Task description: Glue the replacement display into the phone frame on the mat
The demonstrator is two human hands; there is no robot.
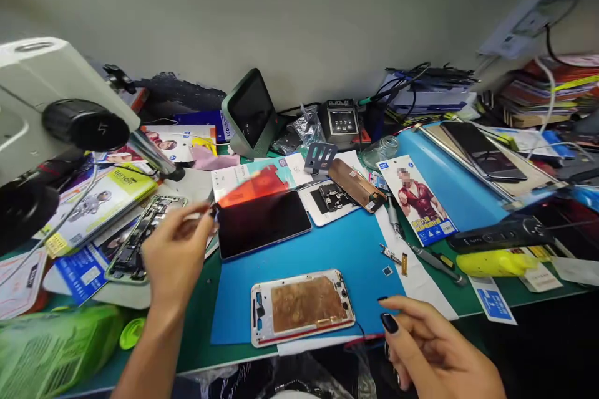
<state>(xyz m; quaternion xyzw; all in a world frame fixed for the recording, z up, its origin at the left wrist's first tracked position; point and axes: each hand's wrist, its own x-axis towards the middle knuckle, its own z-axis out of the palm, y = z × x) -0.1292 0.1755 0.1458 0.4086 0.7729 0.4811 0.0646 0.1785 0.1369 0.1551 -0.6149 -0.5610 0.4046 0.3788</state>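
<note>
My left hand (180, 249) is slightly blurred, with thumb and forefinger brought together at the upper left corner of a dark-screened phone (264, 224). A see-through red film (255, 188) reaches close to those fingertips; whether they grip it is unclear. My right hand (433, 346), thumb and forefinger apart, holds nothing over the bench's front edge. Between the hands, an opened phone frame (306, 307) with a copper-coloured panel lies on the blue mat (234, 315). Behind it lie a white phone housing with a circuit board (330, 199) and a loose brown panel (358, 184).
At left stand a white microscope-like device (65, 84), another opened phone (140, 240) and a green bag (60, 346). A screen device (250, 112) and a black control box (340, 121) sit by the wall. Small parts (393, 255), a screwdriver (433, 262) and a yellow bottle (496, 263) lie right.
</note>
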